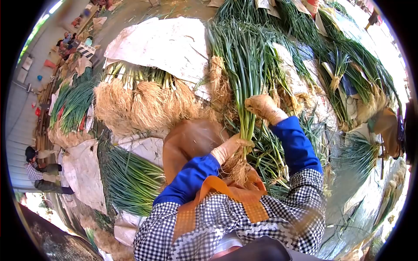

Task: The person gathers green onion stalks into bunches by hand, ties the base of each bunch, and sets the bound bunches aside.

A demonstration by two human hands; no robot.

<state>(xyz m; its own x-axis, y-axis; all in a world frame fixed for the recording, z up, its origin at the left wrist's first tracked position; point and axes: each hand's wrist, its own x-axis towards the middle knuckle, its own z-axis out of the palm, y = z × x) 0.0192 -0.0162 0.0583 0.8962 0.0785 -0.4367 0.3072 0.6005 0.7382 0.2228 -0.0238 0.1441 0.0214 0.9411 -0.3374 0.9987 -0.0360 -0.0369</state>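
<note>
A bunch of green onions (246, 124) stands in front of my body, its leaves pointing away and its pale, stringy roots (237, 167) hanging toward my lap. My left hand (230, 147) is wrapped round the stems just above the roots. Higher up, my right hand (263, 108) is closed against the right side of the same stems, its fingertips partly hidden. Both hands look gloved. Behind the bunch, more long green leaves (244, 52) spread out, so where it ends among them is hard to tell. Loose green onions (270, 156) lie under my right forearm.
A pale sheet (161, 43) partly covers bundled onions with bushy roots (146, 100). Another green onion pile (133, 180) lies at my left. More bundles (348, 69) lie at right. A person (41, 174) is at far left; others sit at the upper left.
</note>
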